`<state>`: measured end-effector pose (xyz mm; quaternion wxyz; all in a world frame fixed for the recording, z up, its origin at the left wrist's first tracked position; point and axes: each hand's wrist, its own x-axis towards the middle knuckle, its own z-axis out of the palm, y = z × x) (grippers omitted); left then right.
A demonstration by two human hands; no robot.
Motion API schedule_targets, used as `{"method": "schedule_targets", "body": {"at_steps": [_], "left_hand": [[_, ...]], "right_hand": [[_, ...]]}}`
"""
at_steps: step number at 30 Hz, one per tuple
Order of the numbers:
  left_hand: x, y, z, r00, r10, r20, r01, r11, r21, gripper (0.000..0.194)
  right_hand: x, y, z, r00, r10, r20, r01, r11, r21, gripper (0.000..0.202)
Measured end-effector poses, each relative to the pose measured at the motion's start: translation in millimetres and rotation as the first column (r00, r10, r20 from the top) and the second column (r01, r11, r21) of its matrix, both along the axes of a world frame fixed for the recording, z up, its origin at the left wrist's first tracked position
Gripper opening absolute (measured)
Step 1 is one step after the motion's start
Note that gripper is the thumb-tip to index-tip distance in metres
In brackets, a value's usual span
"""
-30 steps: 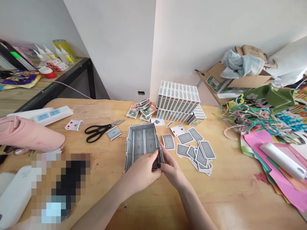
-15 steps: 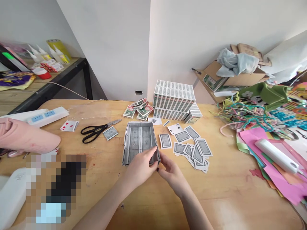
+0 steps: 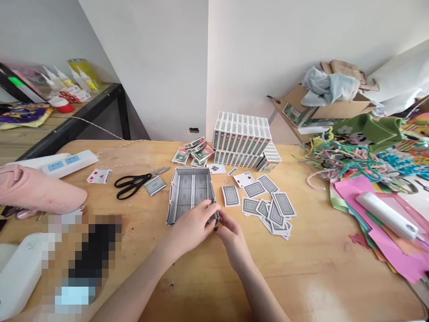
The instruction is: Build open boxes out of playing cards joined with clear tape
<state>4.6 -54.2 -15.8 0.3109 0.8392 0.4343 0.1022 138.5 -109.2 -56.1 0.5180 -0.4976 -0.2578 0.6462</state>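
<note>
Tray (image 3: pixel 186 188) shifted slightly fwd, my L hand (image 3: pixel 191 229) & R hand (image 3: pixel 233 239) w/ narrow grip on its near R corner, scissors (image 3: pixel 136 182) to L on desk (image 3: pixel 311 268)

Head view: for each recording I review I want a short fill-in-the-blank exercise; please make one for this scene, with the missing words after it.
1. The left hand and right hand are at the near ____ corner of the card-patterned tray.
2. The scissors have ____ handles.
3. The patterned card beside the scissors lies face ____.
4. The suit on the card near the power strip is ____.

Missing words: right; black; down; hearts.
</note>
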Motion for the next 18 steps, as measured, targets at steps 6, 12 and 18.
{"method": "schedule_targets", "body": {"at_steps": [6,12,18], "left_hand": [[0.0,2.2,2.9,0.997,-0.038,-0.074,0.037,0.999,-0.017,0.016],[-2.3,4.7,7.4,0.995,-0.049,-0.092,0.048,0.999,-0.012,0.013],[0.2,6.2,7.8,0.992,-0.024,-0.123,0.024,1.0,0.001,0.007]], "right_hand": [[-4.5,1.9,-8.3,0.994,-0.069,-0.084,0.068,0.998,-0.018,0.049],[-0.1,3.0,-9.2,0.994,-0.069,-0.09,0.068,0.998,-0.015,0.042],[1.3,7.0,-9.8,0.993,-0.118,0.02,0.118,0.992,-0.044,0.034]]}}
